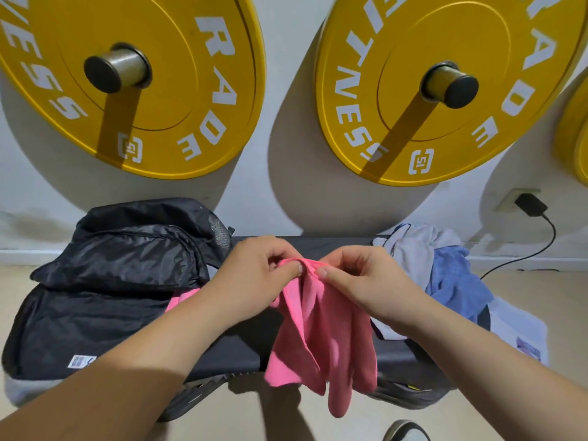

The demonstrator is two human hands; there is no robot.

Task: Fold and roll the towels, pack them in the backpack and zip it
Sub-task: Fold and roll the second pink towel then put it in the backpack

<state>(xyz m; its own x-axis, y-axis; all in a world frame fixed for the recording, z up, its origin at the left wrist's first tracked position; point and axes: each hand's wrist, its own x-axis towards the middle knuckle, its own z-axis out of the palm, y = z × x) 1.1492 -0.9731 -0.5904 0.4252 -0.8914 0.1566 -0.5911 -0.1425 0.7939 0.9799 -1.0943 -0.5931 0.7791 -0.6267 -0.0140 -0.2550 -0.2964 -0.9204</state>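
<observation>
Nearest, at the bottom edge, the toe of a shoe point(407, 431) shows on the pale floor. Just beyond it the pink towel point(318, 329) hangs unfolded in loose pleats over the near edge of the dark bench point(241, 348). Its top edge is bunched and lifted between both hands. The left hand point(254, 275) pinches the hem between thumb and curled fingers, and the right hand point(366, 281) pinches it just beside, thumb on top, with the two grips almost touching. This looks like finding the corners before the first fold, so this towel is neither folded nor rolled. On the left of the bench lies the black backpack point(111, 281), its flap open and unzipped. A strip of pink point(176, 300) shows at its mouth; whether that is a packed towel or part of the bag cannot be told. On the right, farther back, a crumpled heap of white and blue towels point(445, 265) waits untouched, with a sheet of paper point(521, 326) beside it. Most of the task seems left: folding, rolling, packing, zipping. Yellow weight plates point(159, 84) hang on the far wall above a plugged-in charger point(529, 203).
</observation>
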